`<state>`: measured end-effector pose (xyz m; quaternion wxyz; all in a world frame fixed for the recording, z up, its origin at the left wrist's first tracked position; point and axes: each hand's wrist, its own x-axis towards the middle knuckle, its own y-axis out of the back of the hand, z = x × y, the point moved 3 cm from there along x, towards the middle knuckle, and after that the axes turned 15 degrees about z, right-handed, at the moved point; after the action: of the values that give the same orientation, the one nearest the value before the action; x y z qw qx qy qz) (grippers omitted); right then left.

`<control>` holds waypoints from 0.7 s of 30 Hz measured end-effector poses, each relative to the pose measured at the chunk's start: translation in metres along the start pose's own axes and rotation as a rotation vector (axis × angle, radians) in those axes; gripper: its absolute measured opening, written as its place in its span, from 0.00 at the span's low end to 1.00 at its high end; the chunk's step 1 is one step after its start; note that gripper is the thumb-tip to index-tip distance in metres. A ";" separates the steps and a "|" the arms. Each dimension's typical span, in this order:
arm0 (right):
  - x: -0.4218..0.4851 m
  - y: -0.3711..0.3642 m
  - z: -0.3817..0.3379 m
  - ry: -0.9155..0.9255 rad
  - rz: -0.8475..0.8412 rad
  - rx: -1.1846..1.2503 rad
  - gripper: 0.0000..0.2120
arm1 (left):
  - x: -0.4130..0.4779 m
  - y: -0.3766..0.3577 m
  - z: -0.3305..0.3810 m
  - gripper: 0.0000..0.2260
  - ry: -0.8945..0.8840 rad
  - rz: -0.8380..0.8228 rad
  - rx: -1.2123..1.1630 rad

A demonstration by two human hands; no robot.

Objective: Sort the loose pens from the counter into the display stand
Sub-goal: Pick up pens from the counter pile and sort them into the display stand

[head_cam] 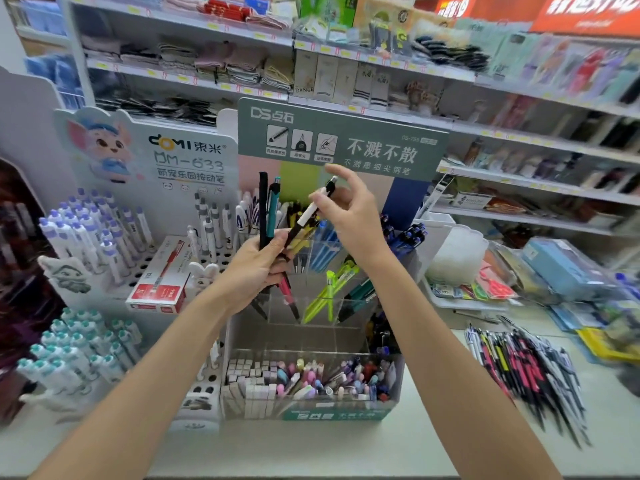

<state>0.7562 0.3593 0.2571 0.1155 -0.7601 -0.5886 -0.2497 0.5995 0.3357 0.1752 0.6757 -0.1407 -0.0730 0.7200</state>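
Observation:
My left hand grips a bundle of pens upright in front of the display stand; a black one and a teal one stick up highest. My right hand pinches the upper end of a white-and-black pen that slants out of that bundle. The stand has clear tiered compartments holding green, teal, blue and pastel pens under a grey-green header card. A pile of loose pens lies on the counter at the right.
White pen racks with purple and teal-capped pens stand at the left, with a red pen box between them and the stand. Trays of stationery sit at the right. Stocked shelves fill the background.

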 end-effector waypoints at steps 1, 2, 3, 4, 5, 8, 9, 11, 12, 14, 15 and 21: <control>0.004 0.010 0.000 -0.020 0.094 0.042 0.17 | 0.001 0.004 0.000 0.19 -0.035 0.055 0.060; 0.009 0.020 0.001 -0.022 0.175 0.063 0.14 | 0.001 0.008 -0.001 0.19 -0.066 0.091 0.109; 0.014 0.030 0.003 -0.014 0.227 0.048 0.13 | 0.000 0.011 -0.002 0.19 -0.087 0.106 0.132; 0.018 0.037 0.006 -0.006 0.241 0.020 0.12 | -0.001 0.012 -0.002 0.19 -0.094 0.108 0.132; 0.019 0.042 0.009 -0.005 0.222 -0.018 0.12 | -0.001 0.013 -0.002 0.18 -0.090 0.107 0.119; 0.005 0.039 0.019 0.019 0.118 -0.122 0.14 | -0.002 0.009 -0.004 0.13 -0.046 0.120 0.081; -0.004 0.036 0.020 0.048 0.101 -0.152 0.15 | -0.004 0.008 -0.006 0.12 -0.040 0.131 0.070; -0.022 0.028 0.022 0.117 0.103 -0.194 0.17 | -0.008 0.009 -0.010 0.10 -0.075 0.153 0.069; -0.032 0.024 0.022 0.149 0.114 -0.203 0.18 | -0.012 0.012 -0.011 0.09 -0.104 0.158 0.075; -0.048 0.016 0.020 0.188 0.138 -0.195 0.18 | -0.019 0.020 -0.013 0.09 -0.155 0.156 0.081; -0.056 0.011 0.019 0.195 0.147 -0.181 0.18 | -0.023 0.026 -0.013 0.09 -0.166 0.164 0.084; -0.102 -0.022 0.036 0.246 0.100 -0.201 0.15 | -0.050 0.068 -0.019 0.11 -0.167 0.194 0.095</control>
<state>0.7258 0.2968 0.1715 0.1226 -0.7598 -0.5035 -0.3926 0.5429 0.2797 0.1418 0.6002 -0.0547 -0.0807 0.7939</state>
